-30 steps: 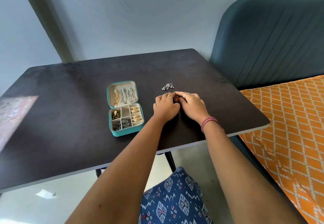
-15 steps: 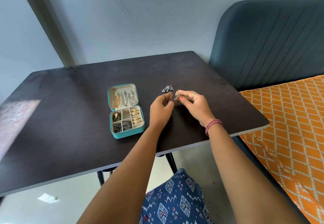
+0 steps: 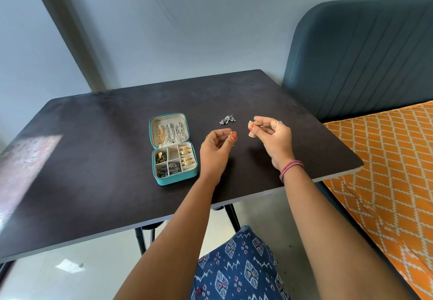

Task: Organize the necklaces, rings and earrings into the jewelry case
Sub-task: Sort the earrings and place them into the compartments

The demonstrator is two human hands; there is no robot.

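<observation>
One view, from the head, looks down on a dark tabletop (image 3: 93, 147) with a teal jewelry case (image 3: 173, 149) lying open on it, left of both hands. Its raised lid holds a gold necklace (image 3: 161, 135) and silver necklaces (image 3: 176, 132) hanging side by side. The tray below is split into small compartments: gold rings (image 3: 186, 156) fill the right-hand column, a gold and green piece (image 3: 161, 157) sits in the upper left one, dark silver earrings (image 3: 173, 168) lie in the front ones, and the upper middle compartment shows only its lining. No writing or brand can be read anywhere.

The left hand (image 3: 216, 150) is raised over the tabletop with fingers curled, pinching a small reddish-gold earring (image 3: 229, 134) between thumb and forefinger. The right hand (image 3: 273, 139), held apart from the left, pinches a larger gold fan-shaped earring (image 3: 251, 130) at its fingertips. A silver cluster earring (image 3: 227, 119) lies loose on the tabletop beyond the two hands, well to the right of the case.
</observation>
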